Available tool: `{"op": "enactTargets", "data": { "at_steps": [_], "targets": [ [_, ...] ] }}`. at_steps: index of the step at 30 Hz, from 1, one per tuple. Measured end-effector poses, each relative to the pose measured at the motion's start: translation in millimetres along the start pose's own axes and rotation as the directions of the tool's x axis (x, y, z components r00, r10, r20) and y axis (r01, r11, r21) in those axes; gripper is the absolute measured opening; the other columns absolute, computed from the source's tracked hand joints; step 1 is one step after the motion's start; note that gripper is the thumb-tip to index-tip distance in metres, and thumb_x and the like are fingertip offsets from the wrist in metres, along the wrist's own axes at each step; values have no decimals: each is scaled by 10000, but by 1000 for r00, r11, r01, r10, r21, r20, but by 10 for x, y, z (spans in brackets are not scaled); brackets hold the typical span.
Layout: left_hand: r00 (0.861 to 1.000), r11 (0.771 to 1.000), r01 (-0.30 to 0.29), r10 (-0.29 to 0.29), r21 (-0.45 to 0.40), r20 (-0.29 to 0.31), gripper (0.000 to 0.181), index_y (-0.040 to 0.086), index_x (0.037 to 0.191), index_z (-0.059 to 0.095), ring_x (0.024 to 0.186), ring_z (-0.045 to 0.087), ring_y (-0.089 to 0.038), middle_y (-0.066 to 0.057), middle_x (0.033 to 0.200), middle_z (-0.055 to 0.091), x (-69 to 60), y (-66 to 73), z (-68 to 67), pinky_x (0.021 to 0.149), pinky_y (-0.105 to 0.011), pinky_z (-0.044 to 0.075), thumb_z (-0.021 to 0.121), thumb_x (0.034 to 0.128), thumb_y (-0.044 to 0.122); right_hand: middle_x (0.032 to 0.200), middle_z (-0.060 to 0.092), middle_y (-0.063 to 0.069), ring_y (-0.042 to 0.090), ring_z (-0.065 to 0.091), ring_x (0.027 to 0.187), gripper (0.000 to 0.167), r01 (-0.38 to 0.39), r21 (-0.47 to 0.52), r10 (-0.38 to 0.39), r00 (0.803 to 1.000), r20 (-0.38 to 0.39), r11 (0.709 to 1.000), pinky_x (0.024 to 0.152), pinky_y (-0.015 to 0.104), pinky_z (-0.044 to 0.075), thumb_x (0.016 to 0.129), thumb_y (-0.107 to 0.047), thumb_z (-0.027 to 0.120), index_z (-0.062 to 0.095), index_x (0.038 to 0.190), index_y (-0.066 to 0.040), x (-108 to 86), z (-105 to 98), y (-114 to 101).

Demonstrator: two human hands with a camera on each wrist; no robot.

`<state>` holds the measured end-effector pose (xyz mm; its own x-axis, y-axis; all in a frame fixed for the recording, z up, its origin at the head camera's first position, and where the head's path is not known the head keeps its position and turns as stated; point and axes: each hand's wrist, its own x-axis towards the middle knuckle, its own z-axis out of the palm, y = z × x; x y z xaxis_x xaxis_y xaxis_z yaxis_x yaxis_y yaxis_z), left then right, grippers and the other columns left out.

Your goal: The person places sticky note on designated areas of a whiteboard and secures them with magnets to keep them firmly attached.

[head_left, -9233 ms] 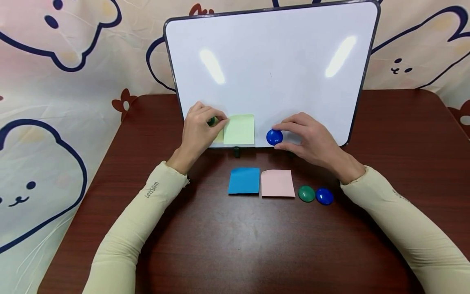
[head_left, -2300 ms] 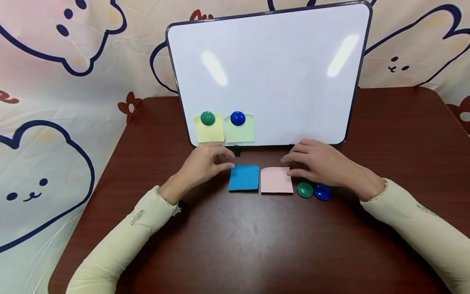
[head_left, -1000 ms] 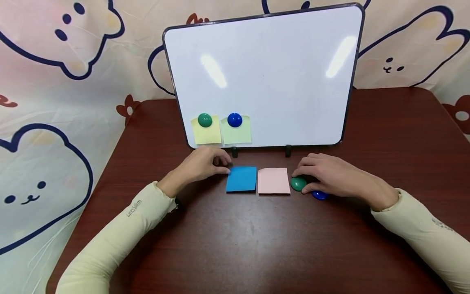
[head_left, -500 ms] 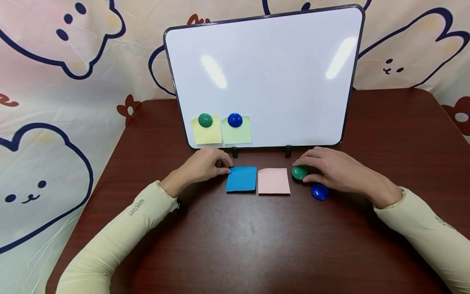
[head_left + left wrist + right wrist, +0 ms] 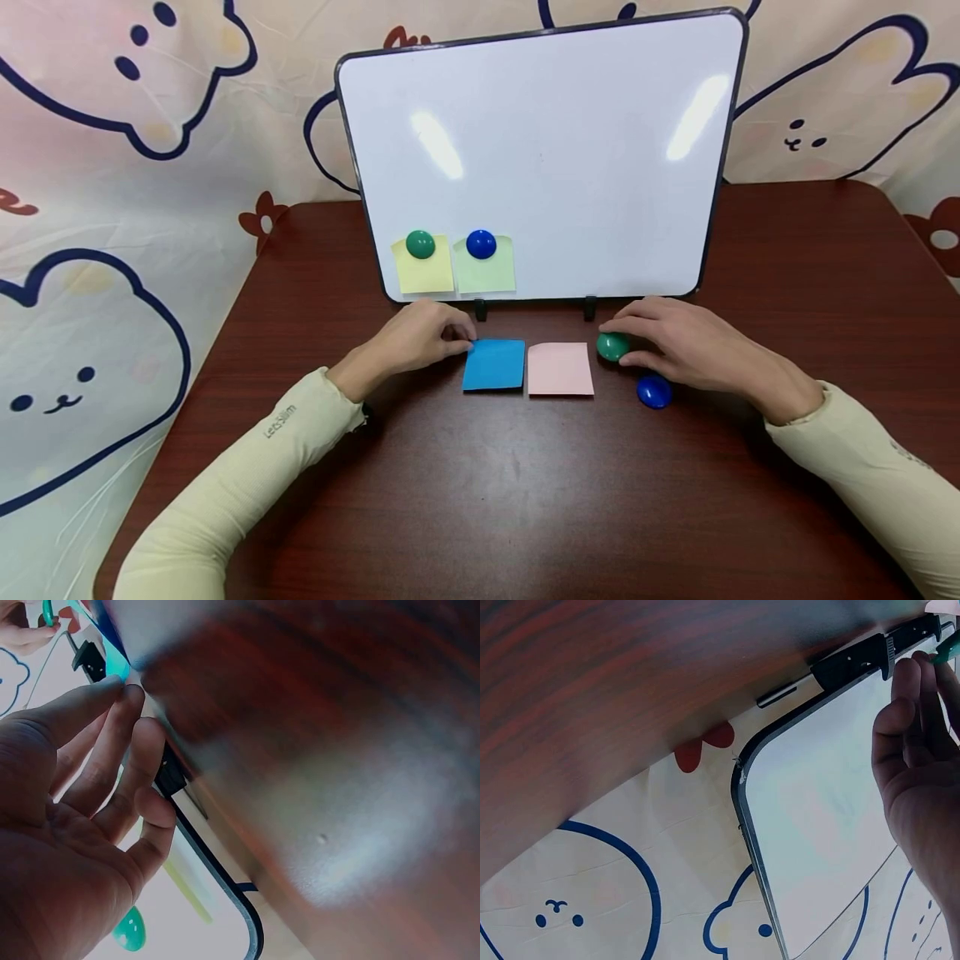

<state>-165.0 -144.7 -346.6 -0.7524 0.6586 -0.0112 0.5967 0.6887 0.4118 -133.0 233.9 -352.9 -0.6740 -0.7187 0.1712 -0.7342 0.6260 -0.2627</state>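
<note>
My left hand [image 5: 420,337] pinches the upper left corner of the blue sticky note [image 5: 495,365], which lies on the table; in the left wrist view, thumb and index finger meet at the blue note [image 5: 116,666]. My right hand [image 5: 697,346] holds a green round magnet [image 5: 613,347] between thumb and fingers, right of the pink sticky note [image 5: 559,370]. A blue magnet [image 5: 655,392] lies just below that hand. In the right wrist view the green magnet [image 5: 949,646] shows at the fingertips, partly cut off.
Behind the hands stands a whiteboard [image 5: 555,167] on black feet. At its lower left, a green magnet [image 5: 421,244] sits on a yellow note [image 5: 425,277] and a blue magnet [image 5: 481,244] on a pale green note [image 5: 485,277]. Patterned cloth [image 5: 180,208] hangs behind and left.
Both magnets now sit on the board's notes. My right hand has come down, gripped the green magnet and moved it back, away from the blue one. My left hand has moved down to the blue note.
</note>
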Motion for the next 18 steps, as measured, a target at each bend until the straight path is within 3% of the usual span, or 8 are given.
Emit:
{"op": "enactTargets", "data": {
  "at_steps": [11,18],
  "targets": [
    [999,999,-36,36,-2,-13,65,167,947,775,852,666,-81,64,933,757,-8,-6,10,789,-297,548,746,892,147,1195,669,-15,149,616,1088,444,5,-17,-6,997,-70,1000,841,375,561,836,-255,809,677,1254,-180,-9,-35,-20],
    [998,998,-56,56,3,-43,59,165,944,778,867,676,-98,53,942,761,-21,1,16,799,-306,550,745,896,158,1153,671,-62,95,609,1047,425,-9,-2,9,998,-65,1000,823,343,558,814,-304,825,697,1207,-208,-15,-36,-24]
  ]
}}
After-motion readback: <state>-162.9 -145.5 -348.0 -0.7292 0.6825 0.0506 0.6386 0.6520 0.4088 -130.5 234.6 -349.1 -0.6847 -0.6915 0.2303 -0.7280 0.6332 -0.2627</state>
